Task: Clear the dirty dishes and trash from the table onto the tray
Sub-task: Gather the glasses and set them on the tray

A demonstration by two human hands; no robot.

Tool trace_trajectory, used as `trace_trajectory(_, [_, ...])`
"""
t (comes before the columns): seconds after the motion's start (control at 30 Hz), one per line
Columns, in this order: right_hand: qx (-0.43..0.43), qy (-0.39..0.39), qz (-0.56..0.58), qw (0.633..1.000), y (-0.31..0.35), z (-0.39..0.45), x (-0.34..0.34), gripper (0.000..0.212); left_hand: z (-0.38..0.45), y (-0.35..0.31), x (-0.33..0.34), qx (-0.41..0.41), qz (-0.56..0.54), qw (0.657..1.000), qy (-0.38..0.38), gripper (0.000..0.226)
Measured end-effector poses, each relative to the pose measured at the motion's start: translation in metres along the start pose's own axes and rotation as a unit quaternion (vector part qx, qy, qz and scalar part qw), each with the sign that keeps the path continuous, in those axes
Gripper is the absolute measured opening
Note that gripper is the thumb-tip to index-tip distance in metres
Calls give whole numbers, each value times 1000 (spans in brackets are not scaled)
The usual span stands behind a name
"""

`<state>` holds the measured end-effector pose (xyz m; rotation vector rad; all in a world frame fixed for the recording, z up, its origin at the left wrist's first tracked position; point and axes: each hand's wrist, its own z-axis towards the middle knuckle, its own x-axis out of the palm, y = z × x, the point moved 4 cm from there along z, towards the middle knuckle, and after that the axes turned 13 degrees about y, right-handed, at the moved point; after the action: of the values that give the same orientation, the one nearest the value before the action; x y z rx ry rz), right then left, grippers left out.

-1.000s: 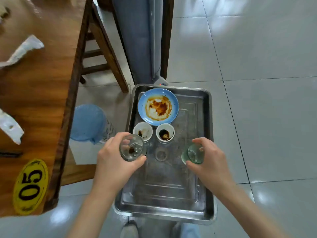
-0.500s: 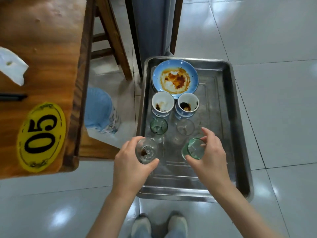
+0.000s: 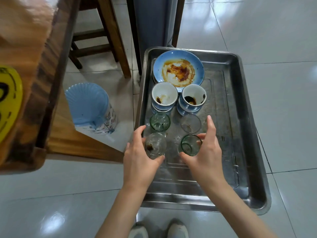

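A steel tray (image 3: 253, 121) sits low to the right of the wooden table (image 3: 25, 48). It holds a sauce-stained blue plate (image 3: 178, 69), two dirty white bowls (image 3: 164, 96) (image 3: 193, 97), a green glass (image 3: 159, 123) and a clear glass (image 3: 190, 123). My left hand (image 3: 139, 162) grips a clear glass with dark dregs (image 3: 155, 145) just in front of the green one. Thumb and a finger of my right hand (image 3: 207, 155) pinch a second green glass (image 3: 190, 146), with the index finger lifted straight. Both held glasses are down at the tray floor.
A yellow number tag (image 3: 8, 100) sticks to the table corner. A light blue bin (image 3: 89, 107) stands beside the table, with a wooden stool (image 3: 106, 36) behind it. The tray's right half and near end are bare metal. My shoes (image 3: 157, 229) show below.
Both hands have moved forward and down, bringing the two glasses onto the tray in front of the earlier pair. The right index finger has lifted off its glass. The view has shifted closer.
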<state>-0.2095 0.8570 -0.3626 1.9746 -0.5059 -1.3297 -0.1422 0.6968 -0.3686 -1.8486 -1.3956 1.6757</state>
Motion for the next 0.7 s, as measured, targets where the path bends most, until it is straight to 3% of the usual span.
trace_trajectory(0.43, [14,25,6,1000,-2,-1,-1,130,0,-9,2,7,18,1000,12,105])
trace_trajectory(0.7, [23,75,-89,993,19,-18,-35,125,-20,-31,-30,27,112,993,15,115])
